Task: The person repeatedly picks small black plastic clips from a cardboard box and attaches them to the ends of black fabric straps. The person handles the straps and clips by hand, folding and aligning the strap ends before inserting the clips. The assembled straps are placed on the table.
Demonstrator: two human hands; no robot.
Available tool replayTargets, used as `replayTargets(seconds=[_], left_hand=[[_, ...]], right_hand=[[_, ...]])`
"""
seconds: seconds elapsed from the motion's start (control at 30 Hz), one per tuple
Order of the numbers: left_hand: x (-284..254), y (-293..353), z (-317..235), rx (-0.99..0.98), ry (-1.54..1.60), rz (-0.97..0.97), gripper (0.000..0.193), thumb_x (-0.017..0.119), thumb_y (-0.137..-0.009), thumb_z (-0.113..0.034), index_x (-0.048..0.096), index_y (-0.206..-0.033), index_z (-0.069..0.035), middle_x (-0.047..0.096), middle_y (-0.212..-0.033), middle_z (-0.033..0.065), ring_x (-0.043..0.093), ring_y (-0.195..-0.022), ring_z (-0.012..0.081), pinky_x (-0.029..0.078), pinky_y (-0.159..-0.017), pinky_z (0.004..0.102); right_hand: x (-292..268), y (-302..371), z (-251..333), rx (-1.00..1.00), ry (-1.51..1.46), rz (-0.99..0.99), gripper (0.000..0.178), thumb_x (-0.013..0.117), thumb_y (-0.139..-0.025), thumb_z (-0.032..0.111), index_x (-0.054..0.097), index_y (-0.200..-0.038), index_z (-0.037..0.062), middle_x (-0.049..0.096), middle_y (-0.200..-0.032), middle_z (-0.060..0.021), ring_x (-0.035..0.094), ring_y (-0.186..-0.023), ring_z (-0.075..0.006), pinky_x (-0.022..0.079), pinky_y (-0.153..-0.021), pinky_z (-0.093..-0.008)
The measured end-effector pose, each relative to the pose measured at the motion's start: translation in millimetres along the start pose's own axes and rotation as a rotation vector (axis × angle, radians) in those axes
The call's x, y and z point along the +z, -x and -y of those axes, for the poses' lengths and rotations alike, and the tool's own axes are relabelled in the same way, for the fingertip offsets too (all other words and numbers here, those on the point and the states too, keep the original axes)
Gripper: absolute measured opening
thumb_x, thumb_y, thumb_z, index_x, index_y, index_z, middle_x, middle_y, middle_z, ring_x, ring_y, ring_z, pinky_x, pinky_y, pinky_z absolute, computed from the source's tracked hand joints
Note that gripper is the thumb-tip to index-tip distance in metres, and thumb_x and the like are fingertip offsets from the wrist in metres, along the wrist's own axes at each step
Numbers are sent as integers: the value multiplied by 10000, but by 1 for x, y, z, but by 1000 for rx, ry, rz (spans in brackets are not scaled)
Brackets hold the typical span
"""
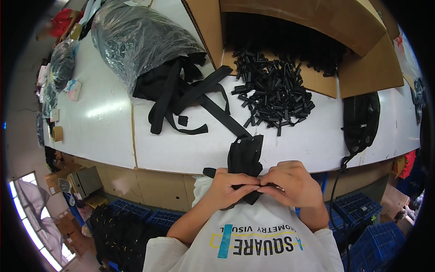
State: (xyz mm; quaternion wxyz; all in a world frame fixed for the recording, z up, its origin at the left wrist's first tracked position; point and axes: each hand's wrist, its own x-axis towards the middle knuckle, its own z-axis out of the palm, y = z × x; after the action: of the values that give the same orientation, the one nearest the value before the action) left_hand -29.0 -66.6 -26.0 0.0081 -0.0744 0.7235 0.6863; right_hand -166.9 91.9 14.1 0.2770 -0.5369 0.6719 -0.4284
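Note:
Just off the table's front edge, both my hands work on a bundled black fabric strap (245, 156). My left hand (229, 187) is closed around its lower part, with thumb and forefinger pinched together. My right hand (293, 185) pinches at the same spot, fingertips against those of the left; whatever small part lies between them is hidden. From the bundle, a flat black band runs back to a heap of black straps (170, 88) spilling out of a clear plastic bag (140, 38). To the right of that heap lies a pile of small black plastic pieces (274, 90).
A cardboard box (369, 75) lies open behind the pile, holding more black pieces. At the right, a black mesh pouch (361, 120) hangs near the table edge with a cord. Blue crates (376, 240) stand below on the right. A tape roll (57, 133) sits far left.

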Motion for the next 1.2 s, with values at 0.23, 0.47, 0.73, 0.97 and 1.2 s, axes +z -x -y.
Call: replayTargets(seconds=[0.23, 0.47, 0.73, 0.97, 1.2], left_hand=[[-1, -1, 3, 47, -72, -199, 124, 690, -774, -53, 715, -895, -51, 709, -817, 65, 671, -640, 128, 471, -563, 196], [7, 4, -7, 114, -66, -343, 175, 691, -771, 9, 705, -944, -11, 712, -862, 90, 678, -685, 118, 507, -630, 173], [12, 8, -8, 195, -10, -331, 186, 685, -781, 15, 701, -965, -5, 712, -853, 86, 675, -661, 106, 502, -596, 166], [15, 14, -9, 117, 54, -301, 62, 684, -795, 18, 681, -829, 69, 681, -721, 139, 634, -593, 152, 536, -720, 323], [17, 9, -11, 174, 21, -256, 51, 668, -789, 70, 683, -836, 57, 667, -698, 126, 598, -566, 126, 531, -662, 282]], right_hand=[[27, 8, 5, 435, -953, -721, 181, 647, -804, 15, 555, -946, -50, 625, -798, -79, 573, -674, -80, 456, -595, -204], [63, 24, -8, 225, -449, -378, 182, 666, -789, 32, 613, -942, -51, 609, -775, -95, 590, -641, -121, 456, -550, -221], [61, 14, 7, 145, -217, -610, 175, 675, -666, -57, 644, -834, -23, 613, -738, -103, 574, -517, -172, 437, -468, -249], [66, 22, 2, -9, -70, -690, 189, 682, -607, -39, 626, -783, 5, 634, -706, -100, 524, -467, -166, 396, -409, -246], [61, 21, 7, -18, 111, -678, 157, 674, -610, -20, 544, -684, 28, 647, -684, -81, 485, -408, -139, 369, -364, -239]])
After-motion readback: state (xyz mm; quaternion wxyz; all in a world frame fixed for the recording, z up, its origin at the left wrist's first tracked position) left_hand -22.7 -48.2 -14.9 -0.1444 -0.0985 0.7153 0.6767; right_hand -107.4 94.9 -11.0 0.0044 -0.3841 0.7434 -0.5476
